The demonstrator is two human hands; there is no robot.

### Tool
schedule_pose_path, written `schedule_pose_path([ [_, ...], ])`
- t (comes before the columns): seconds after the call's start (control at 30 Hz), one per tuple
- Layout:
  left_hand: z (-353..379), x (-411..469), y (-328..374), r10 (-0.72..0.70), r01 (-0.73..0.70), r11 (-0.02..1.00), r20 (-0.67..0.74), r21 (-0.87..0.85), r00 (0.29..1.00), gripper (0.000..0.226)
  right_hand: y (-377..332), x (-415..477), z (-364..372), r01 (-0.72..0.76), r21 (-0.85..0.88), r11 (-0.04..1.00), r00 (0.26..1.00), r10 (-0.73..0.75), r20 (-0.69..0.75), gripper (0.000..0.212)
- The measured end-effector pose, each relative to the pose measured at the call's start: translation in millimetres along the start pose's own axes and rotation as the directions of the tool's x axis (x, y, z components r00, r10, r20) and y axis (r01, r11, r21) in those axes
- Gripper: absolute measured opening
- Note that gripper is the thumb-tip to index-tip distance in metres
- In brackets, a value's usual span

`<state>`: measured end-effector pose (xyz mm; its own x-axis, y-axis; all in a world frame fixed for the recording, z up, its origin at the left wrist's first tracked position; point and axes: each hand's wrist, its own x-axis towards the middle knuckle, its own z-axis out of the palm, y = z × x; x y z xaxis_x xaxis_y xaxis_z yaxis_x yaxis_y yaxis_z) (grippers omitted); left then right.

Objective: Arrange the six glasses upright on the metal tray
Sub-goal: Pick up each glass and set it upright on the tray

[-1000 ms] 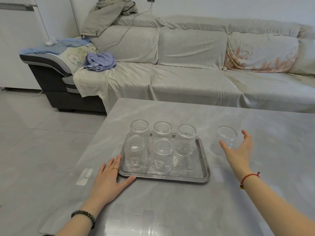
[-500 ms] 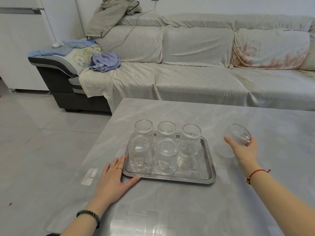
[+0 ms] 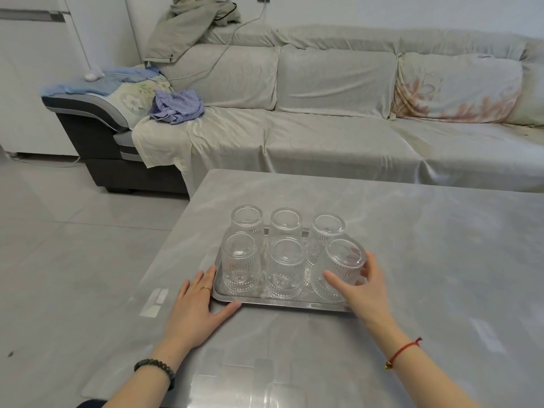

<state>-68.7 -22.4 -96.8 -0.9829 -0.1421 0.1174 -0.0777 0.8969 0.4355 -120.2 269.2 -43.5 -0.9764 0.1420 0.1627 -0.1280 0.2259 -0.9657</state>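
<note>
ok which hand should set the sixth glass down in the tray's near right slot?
Right. The right hand already grips the sixth glass over that slot of the metal tray; the left hand lies flat, bracing the tray's near left corner.

The metal tray is a shallow, shiny rectangle with rounded corners and a low raised rim, lying flat. Six clear glasses with ribbed, patterned walls stand on it or over it in two rows of three. The held glass is gripped at the near right corner, tilted slightly; whether its lower edge already touches the tray cannot be told. Just left of the grip stands the near middle glass, and beyond that the near left glass. Behind the grip stands the far right glass, then the far middle glass and the far left glass.
</note>
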Motion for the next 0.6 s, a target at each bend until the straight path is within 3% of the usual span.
schedule_pose_path([
  [0.13, 0, 0, 0, -0.001, 0.001, 1.000, -0.001, -0.010, 1.000, 0.100, 3, -1, 8, -0.044, -0.041, 0.998, 0.999, 0.045, 0.011, 0.073],
  [0.37, -1, -1, 2, -0.012, 0.012, 1.000, 0.004, -0.016, 1.000, 0.100, 5, -6, 15, -0.028, -0.054, 0.998, 0.999, 0.031, 0.043, 0.072],
  [0.47, -3, 0, 2, -0.009, 0.010, 0.998, 0.023, -0.055, 1.000, 0.098, 2, -6, 14, -0.025, -0.091, 0.996, 0.996, 0.032, 0.082, 0.083],
  [0.53, -6, 1, 1, -0.033, 0.038, 0.987, 0.034, -0.156, 0.999, 0.096, -4, -13, 12, 0.022, -0.147, 0.989, 0.998, -0.013, 0.059, 0.089],
  [0.6, -10, 1, 2, -0.104, 0.107, 0.920, 0.028, -0.377, 0.994, 0.094, -12, -27, 10, 0.141, -0.158, 0.977, 0.987, -0.151, -0.052, 0.080],
])
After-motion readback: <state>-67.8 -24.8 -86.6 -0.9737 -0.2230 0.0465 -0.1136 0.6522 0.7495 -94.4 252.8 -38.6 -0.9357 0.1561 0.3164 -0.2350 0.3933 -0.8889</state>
